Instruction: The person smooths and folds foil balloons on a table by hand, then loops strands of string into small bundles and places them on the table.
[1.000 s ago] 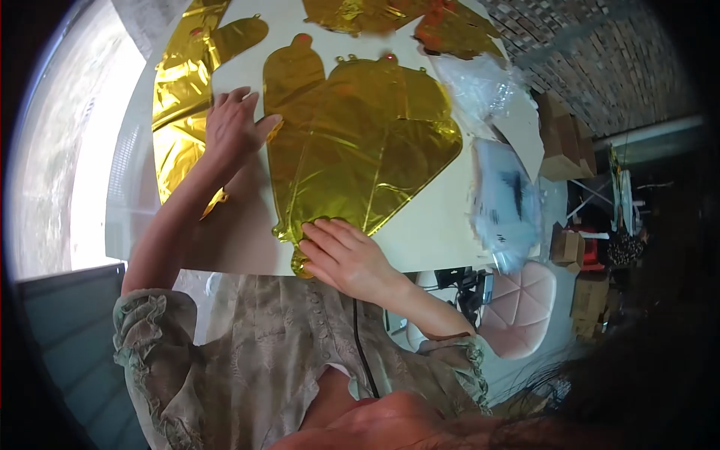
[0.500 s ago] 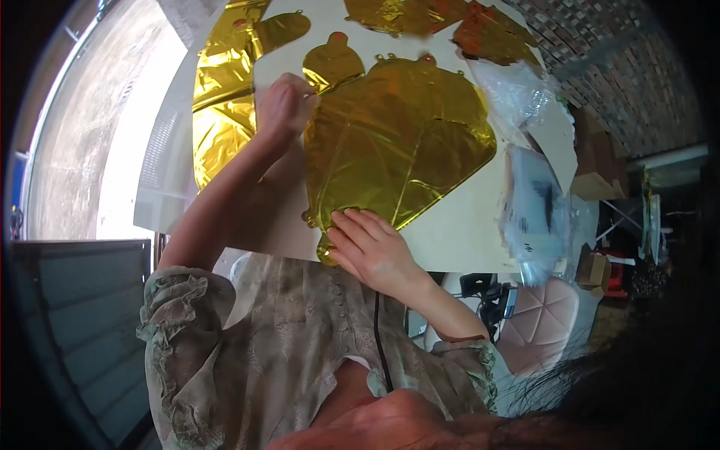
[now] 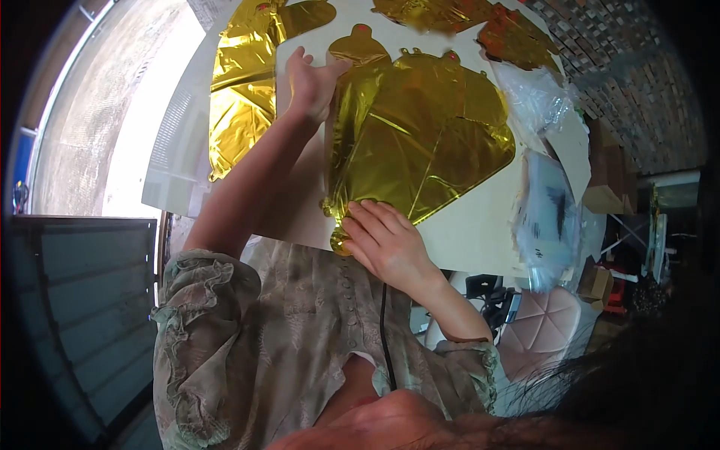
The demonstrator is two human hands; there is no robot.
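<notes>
A flat, uninflated gold foil balloon [image 3: 427,135] lies on the white table in front of me, with creases across it and small tabs along its edges. My right hand [image 3: 388,244] rests flat on its near, narrow end, fingers stretched out. At the balloon's upper left edge is my left hand [image 3: 311,84], its fingers raised and apart and its thumb pointing to the rounded foil neck [image 3: 360,49]. Whether the thumb touches the foil I cannot tell. Another gold foil balloon [image 3: 244,97] lies just left of my left hand.
More foil pieces [image 3: 517,37] lie at the table's far edge. Clear plastic wrapping [image 3: 532,97] and a stack of clear plastic bags [image 3: 547,217] are on the right. Beyond the table stand cardboard boxes [image 3: 607,169] and a pale padded chair [image 3: 541,330].
My left hand has gone from closed to open, fingers now spread. The balloon's left side shows new folds. My right hand stays on the near end. The whole view has shifted slightly.
</notes>
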